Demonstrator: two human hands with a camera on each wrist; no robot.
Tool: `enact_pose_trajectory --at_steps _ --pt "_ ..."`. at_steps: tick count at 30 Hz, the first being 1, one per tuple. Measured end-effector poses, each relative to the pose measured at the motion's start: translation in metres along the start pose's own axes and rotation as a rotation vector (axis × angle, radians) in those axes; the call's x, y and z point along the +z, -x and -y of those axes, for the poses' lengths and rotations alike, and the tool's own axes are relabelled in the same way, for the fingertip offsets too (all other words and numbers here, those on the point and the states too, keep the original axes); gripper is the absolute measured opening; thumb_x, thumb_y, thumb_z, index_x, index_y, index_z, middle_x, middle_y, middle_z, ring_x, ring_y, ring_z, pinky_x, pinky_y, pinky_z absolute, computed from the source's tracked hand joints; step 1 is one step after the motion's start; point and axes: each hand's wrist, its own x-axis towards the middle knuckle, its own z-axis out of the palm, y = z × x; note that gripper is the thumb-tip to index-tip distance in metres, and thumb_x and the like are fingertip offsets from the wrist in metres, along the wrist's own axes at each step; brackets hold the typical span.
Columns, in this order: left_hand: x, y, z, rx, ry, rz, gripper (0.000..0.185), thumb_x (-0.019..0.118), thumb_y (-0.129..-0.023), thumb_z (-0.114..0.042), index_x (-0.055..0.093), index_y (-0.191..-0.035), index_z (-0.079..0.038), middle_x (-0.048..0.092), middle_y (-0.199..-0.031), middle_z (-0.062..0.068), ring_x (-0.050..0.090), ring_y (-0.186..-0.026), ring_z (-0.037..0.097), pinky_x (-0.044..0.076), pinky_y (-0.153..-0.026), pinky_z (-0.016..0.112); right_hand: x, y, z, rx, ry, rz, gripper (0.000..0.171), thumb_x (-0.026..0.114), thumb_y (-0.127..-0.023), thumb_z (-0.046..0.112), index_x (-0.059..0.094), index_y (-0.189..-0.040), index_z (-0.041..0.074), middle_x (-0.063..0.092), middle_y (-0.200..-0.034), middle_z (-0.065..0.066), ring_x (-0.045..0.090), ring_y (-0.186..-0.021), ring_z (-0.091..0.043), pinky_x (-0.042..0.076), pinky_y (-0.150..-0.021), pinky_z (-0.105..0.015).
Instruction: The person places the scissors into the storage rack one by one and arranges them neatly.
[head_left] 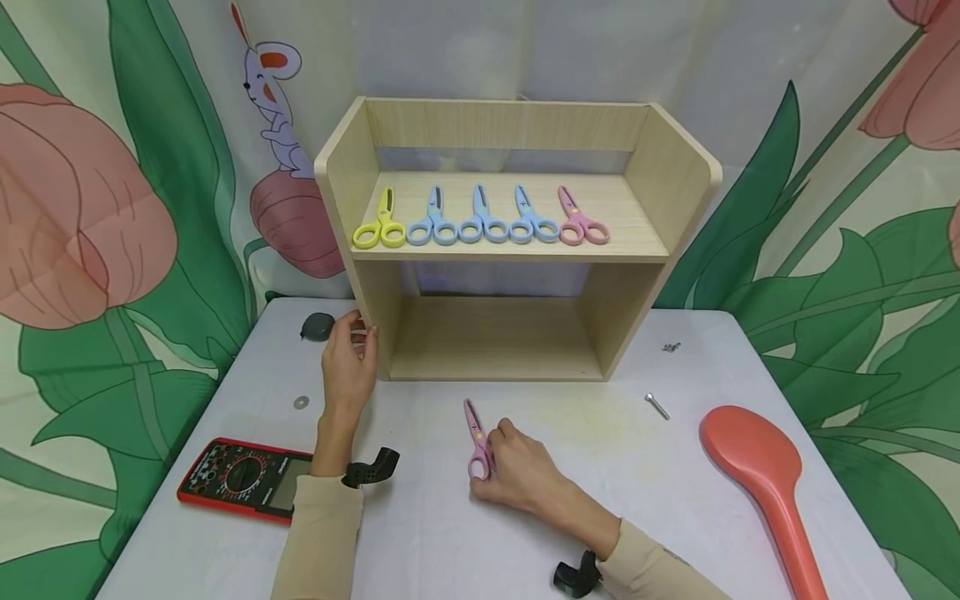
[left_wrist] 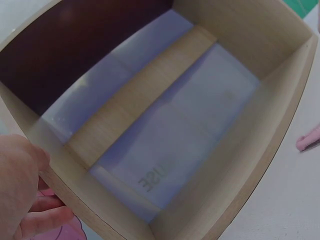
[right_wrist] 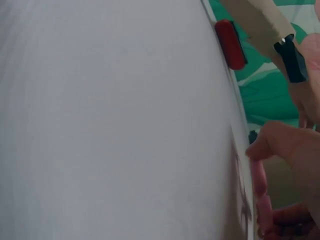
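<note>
Fingers of the right hand [head_left: 517,475] pinch pink scissors [head_left: 477,439]; only head view shows it whole.

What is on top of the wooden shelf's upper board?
Five scissors lie in a row on the upper board: yellow scissors, three blue scissors, pink scissors. Nothing covers them.

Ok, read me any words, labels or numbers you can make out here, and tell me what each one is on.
Backdrop seen through the shelf's open back: mirrored lettering, apparently "USE", partly cut off.
Multimeter: dial markings too small to read.
Scissors on the shelf and pink scissors under the right hand: tiny marks, unreadable.
</note>
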Motion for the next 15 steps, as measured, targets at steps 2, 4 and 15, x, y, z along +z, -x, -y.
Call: enact_pose_trajectory --at_steps 2,4,15 --pt "0.0 0.0 0.0 0.002 -0.001 -0.001 0.038 0.06 -0.1 -0.014 0.051 -0.133 0.003 0.06 -0.117 0.025 0.068 -0.099 0.037 0.062 -0.082 0.05 -0.006 -0.001 -0.001 -0.009 -0.015 -0.01 0.032 0.074 -0.068 0.038 0.057 -0.078 0.012 0.047 -0.08 0.005 0.037 -0.058 -0.003 0.034 -0.047 -0.015" --pt "0.0 0.0 -0.001 0.003 -0.002 -0.003 0.038 0.06 -0.1 -0.013 0.051 -0.133 0.004 0.06 -0.117 0.025 0.068 -0.099 0.037 0.062 -0.082 0.05 -0.014 -0.003 -0.003 -0.024 -0.028 -0.038 0.035 0.075 -0.067 0.039 0.061 -0.084 0.012 0.05 -0.083 0.004 0.04 -0.058 -0.002 0.037 -0.049 -0.015" --pt "0.001 0.001 0.0 -0.005 -0.006 0.0 0.038 0.058 -0.101 -0.015 0.05 -0.133 0.004 0.06 -0.119 0.024 0.067 -0.1 0.036 0.062 -0.083 0.05 -0.096 -0.021 -0.015 -0.162 -0.112 -0.371 0.051 0.082 -0.066 0.034 0.065 -0.104 0.004 0.059 -0.098 -0.005 0.057 -0.074 -0.009 0.055 -0.059 -0.022"
